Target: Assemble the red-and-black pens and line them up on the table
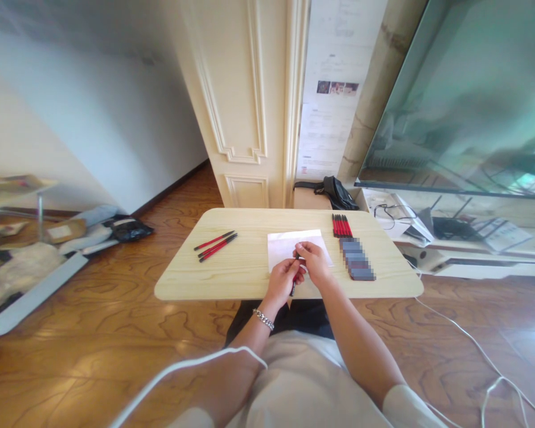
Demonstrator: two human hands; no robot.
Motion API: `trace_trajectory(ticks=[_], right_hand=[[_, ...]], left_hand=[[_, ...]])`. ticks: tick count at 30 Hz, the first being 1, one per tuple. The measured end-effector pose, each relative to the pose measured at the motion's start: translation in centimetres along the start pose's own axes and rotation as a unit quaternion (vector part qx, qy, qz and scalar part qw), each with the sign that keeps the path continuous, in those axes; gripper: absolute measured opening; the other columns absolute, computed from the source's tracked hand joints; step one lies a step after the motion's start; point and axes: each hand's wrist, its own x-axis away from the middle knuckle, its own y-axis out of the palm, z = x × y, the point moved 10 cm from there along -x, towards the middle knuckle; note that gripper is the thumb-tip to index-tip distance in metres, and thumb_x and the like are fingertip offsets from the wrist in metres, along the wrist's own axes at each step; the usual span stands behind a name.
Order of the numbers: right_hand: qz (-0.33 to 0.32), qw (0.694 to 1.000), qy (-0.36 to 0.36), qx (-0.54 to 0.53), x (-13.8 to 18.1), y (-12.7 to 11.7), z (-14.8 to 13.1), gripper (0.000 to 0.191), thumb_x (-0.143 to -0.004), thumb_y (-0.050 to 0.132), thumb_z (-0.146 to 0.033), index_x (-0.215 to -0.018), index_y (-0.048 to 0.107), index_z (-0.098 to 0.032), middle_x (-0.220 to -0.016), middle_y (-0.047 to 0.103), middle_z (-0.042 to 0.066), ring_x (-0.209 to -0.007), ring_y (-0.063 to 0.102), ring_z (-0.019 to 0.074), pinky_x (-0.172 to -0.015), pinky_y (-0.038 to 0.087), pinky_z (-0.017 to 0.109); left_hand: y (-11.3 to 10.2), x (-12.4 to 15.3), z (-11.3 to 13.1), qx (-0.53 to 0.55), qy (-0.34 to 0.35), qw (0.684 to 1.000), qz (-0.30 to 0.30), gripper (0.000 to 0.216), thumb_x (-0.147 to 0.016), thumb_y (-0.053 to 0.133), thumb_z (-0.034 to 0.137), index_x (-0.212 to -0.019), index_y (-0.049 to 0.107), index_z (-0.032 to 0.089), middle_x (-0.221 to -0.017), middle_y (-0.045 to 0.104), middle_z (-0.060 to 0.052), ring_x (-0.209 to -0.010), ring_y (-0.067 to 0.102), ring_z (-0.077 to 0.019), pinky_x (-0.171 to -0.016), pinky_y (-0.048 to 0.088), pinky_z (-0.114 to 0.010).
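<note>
My left hand point(283, 279) is closed around a red and black pen point(293, 289), whose dark end points down toward me. At the pen's upper black end, the fingers of my right hand point(312, 261) are pinched together. Both hands meet over the lower part of a white sheet of paper point(289, 242). Much of the pen is hidden by my fingers. Several more red and black pens point(341, 226) lie side by side in a row at the right. To the left, 3 similar pens point(216, 244) lie at a slant.
The pale wooden table point(241, 279) has rounded corners. A phone-like thing with a blurred screen point(357, 259) lies below the row of pens. Behind the table is a black bag point(339, 193). White cables point(468, 336) trail over the wooden floor at right.
</note>
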Motion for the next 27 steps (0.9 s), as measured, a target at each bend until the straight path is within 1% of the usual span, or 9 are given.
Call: trace_trajectory(ticks=[3,5,8,13,17,19,22,25,27], right_hand=[[-0.022,0.999,0.020,-0.018,0.0,0.3,0.2,0.039,-0.073,0.064,-0.053,-0.089,0.065,-0.017,-0.083,0.067,0.006,-0.060,0.058,0.0126,-0.049,0.044,0.024],[-0.004,1.000,0.008,-0.006,-0.1,-0.1,-0.1,0.039,-0.071,0.066,-0.052,-0.088,0.065,-0.017,-0.079,0.066,0.005,-0.064,0.059,0.0137,-0.053,0.046,0.024],[0.019,1.000,-0.019,0.016,-0.2,-0.6,-0.6,0.035,-0.068,0.071,-0.047,-0.082,0.063,-0.017,-0.072,0.063,0.002,-0.060,0.056,0.0118,-0.052,0.045,0.023],[-0.017,1.000,0.014,-0.014,-0.2,0.1,-0.1,0.038,-0.074,0.065,-0.050,-0.091,0.065,-0.016,-0.082,0.066,0.006,-0.068,0.060,0.0141,-0.055,0.046,0.024],[0.004,1.000,-0.016,0.019,-0.2,-0.3,-1.0,0.035,-0.067,0.072,-0.047,-0.082,0.063,-0.016,-0.071,0.063,0.002,-0.060,0.055,0.0112,-0.053,0.045,0.023],[-0.013,1.000,-0.005,0.011,-0.2,0.0,-0.8,0.037,-0.068,0.070,-0.049,-0.083,0.064,-0.016,-0.075,0.065,0.003,-0.062,0.057,0.0119,-0.054,0.046,0.024],[-0.024,1.000,0.005,0.003,-0.3,0.0,-0.4,0.042,-0.073,0.065,-0.052,-0.092,0.065,-0.016,-0.084,0.068,0.007,-0.070,0.061,0.0149,-0.058,0.048,0.025],[-0.002,0.999,-0.019,0.032,-0.4,-0.5,-0.6,0.038,-0.069,0.071,-0.048,-0.086,0.064,-0.016,-0.076,0.066,0.005,-0.068,0.060,0.0142,-0.058,0.047,0.024],[-0.008,0.999,-0.018,0.032,-0.3,-0.4,-0.5,0.035,-0.068,0.072,-0.047,-0.083,0.064,-0.016,-0.074,0.066,0.004,-0.064,0.059,0.0131,-0.057,0.047,0.024]], left_hand=[[0.0,0.1,0.0,0.006,-0.002,1.000,-0.005,0.039,-0.080,0.058,0.052,-0.086,0.065,0.014,-0.070,0.064,-0.004,-0.053,0.054,-0.0101,-0.049,0.040,-0.023],[0.0,0.1,0.0,0.004,-0.002,1.000,-0.003,0.039,-0.080,0.058,0.052,-0.087,0.064,0.014,-0.070,0.064,-0.004,-0.053,0.054,-0.0100,-0.050,0.040,-0.023],[-0.1,0.0,0.0,0.002,0.000,1.000,-0.005,0.038,-0.080,0.058,0.050,-0.089,0.064,0.014,-0.071,0.063,-0.004,-0.054,0.054,-0.0103,-0.050,0.040,-0.023],[0.0,0.0,0.0,0.007,0.010,1.000,-0.017,0.036,-0.082,0.059,0.048,-0.091,0.064,0.013,-0.072,0.063,-0.005,-0.055,0.055,-0.0105,-0.050,0.040,-0.023],[0.0,0.0,0.0,-0.001,0.014,1.000,-0.016,0.036,-0.082,0.058,0.048,-0.092,0.064,0.013,-0.072,0.063,-0.005,-0.055,0.055,-0.0107,-0.051,0.041,-0.023],[0.0,0.0,-0.1,-0.003,0.010,1.000,-0.018,0.037,-0.081,0.059,0.049,-0.091,0.064,0.013,-0.072,0.063,-0.005,-0.055,0.055,-0.0108,-0.051,0.041,-0.023],[0.0,0.0,-0.2,0.003,0.009,1.000,-0.017,0.038,-0.080,0.060,0.049,-0.091,0.064,0.013,-0.072,0.064,-0.005,-0.055,0.055,-0.0107,-0.051,0.040,-0.023],[-0.1,-0.1,-0.2,0.009,0.012,1.000,-0.009,0.038,-0.080,0.060,0.049,-0.091,0.064,0.013,-0.071,0.064,-0.004,-0.054,0.055,-0.0107,-0.050,0.039,-0.023],[-0.1,-0.2,-0.4,0.011,0.011,1.000,-0.011,0.037,-0.080,0.060,0.049,-0.091,0.064,0.014,-0.071,0.064,-0.004,-0.054,0.055,-0.0107,-0.051,0.040,-0.023]])
